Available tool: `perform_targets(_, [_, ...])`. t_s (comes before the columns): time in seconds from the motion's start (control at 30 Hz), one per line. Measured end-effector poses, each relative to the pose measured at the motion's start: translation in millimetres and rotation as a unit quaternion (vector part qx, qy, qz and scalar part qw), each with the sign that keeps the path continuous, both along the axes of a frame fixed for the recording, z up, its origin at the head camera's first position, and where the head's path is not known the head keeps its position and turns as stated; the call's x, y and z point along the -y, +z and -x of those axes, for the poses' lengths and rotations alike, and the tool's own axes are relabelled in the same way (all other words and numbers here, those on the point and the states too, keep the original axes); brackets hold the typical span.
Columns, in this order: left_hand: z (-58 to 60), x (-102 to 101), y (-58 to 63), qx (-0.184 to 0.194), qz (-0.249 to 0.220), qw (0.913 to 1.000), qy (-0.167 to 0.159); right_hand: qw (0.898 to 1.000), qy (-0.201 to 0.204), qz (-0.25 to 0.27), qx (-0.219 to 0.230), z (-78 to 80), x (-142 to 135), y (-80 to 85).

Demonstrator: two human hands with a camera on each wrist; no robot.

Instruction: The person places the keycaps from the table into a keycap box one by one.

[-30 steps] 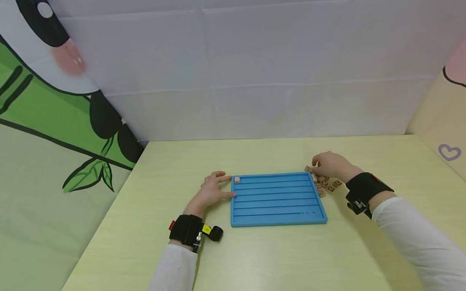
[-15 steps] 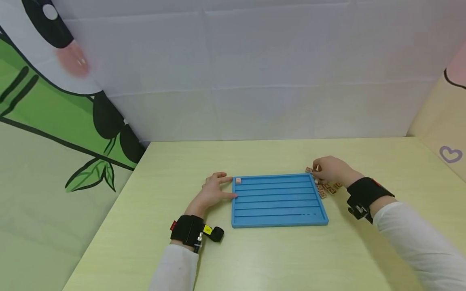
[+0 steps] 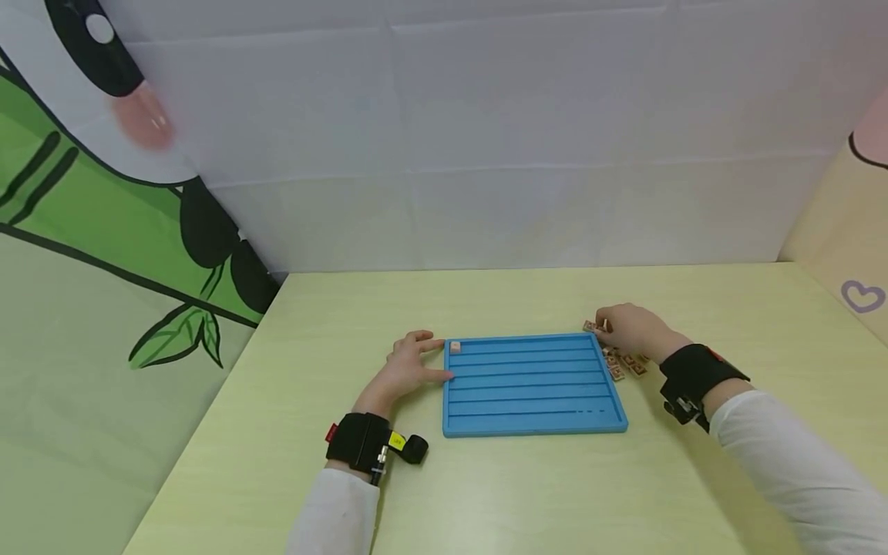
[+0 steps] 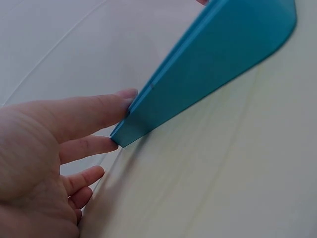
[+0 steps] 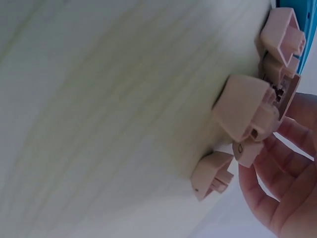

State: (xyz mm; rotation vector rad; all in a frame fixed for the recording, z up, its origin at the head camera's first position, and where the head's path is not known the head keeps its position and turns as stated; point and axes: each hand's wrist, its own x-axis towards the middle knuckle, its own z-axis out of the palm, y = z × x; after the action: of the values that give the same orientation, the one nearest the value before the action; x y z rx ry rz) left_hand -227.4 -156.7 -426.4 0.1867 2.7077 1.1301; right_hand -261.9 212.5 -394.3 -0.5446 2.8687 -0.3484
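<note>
A blue ridged tray (image 3: pixel 534 385) lies flat on the table, with one pale pink keycap (image 3: pixel 455 348) in its top left corner. My left hand (image 3: pixel 405 366) is at the tray's left edge, thumb and index finger extended against it. In the left wrist view, the thumb and a finger meet the tray's side (image 4: pixel 168 94). Beyond the tray's upper right corner, my right hand (image 3: pixel 634 327) reaches down with bent fingers into several loose keycaps (image 3: pixel 613 366). Its fingertips touch a small keycap (image 5: pixel 247 152) beside a larger keycap (image 5: pixel 242 106); I cannot tell whether it pinches one.
The pale wooden table (image 3: pixel 527 493) extends around the tray. A white backdrop (image 3: pixel 513 193) rises behind it, with a cartoon print (image 3: pixel 125 208) at the left. Some keycaps lie close against the tray's right edge, and one keycap (image 5: pixel 213 173) sits apart.
My right hand has shifted slightly down among the keycaps, its fingers lower over the pile. The left hand stays at the tray's edge. The whole head view has drifted a little.
</note>
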Motion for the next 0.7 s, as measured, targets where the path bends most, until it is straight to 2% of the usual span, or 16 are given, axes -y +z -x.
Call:
perform_targets(0.3, [1.3, -4, 1.1, -0.003, -0.002, 1.0, 0.002, 1.0, 0.012, -0.006, -0.02, 3.7, -2, 0.8])
perform_targets(0.4, [2.0, -5, 1.5, -0.005, 0.0, 1.0, 0.001, 1.0, 0.013, 0.002, -0.012, 5.9, -4, 1.1])
perform_targets(0.6, [3.5, -7, 2.5, -0.006, 0.002, 1.0, 0.006, 1.0, -0.013, 0.028, 0.004, 12.5, -9, 7.7])
perform_targets(0.7, [4.8, -8, 1.8, -0.008, 0.003, 0.9999, 0.008, 0.999, -0.024, 0.033, -0.007, 15.7, -9, 11.6])
